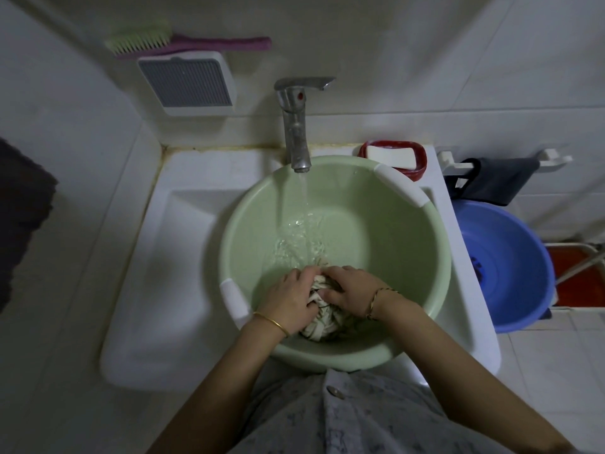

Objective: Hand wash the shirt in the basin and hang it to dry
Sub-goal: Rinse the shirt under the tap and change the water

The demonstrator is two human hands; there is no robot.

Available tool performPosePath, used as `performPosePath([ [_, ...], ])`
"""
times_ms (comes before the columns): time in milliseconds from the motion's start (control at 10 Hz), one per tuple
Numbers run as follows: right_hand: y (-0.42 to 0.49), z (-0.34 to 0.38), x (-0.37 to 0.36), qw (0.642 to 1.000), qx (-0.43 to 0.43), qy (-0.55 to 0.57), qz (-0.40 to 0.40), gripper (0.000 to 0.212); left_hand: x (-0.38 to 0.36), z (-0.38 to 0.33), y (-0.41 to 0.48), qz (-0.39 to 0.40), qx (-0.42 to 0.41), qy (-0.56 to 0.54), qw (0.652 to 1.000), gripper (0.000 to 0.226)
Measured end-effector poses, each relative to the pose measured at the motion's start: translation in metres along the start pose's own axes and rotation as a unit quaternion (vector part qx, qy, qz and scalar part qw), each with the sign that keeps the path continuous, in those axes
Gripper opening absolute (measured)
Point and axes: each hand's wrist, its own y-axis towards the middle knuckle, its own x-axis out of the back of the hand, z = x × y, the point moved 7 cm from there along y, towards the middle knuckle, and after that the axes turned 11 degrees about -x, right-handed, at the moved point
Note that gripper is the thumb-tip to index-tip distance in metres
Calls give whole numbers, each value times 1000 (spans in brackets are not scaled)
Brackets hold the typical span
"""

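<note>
Fingers [299, 275] around bunched shirt [322, 326]

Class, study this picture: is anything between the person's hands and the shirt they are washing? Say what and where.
Nothing visible does. The left hand and the right hand both grip the bunched shirt directly, at the near side of the green basin. Just beyond them, water falls from the tap.

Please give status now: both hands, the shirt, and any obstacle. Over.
Left hand and right hand both grip the bunched shirt. Shirt low in green basin, tap running into it. No obstacle seen.
</note>
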Motion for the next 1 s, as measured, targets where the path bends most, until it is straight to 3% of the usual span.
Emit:
performPosePath([
  [1000, -2, 2, 3, 1000, 1, 2, -6, 51, 6, -4, -1, -11, -4, 29, 999, 56],
])
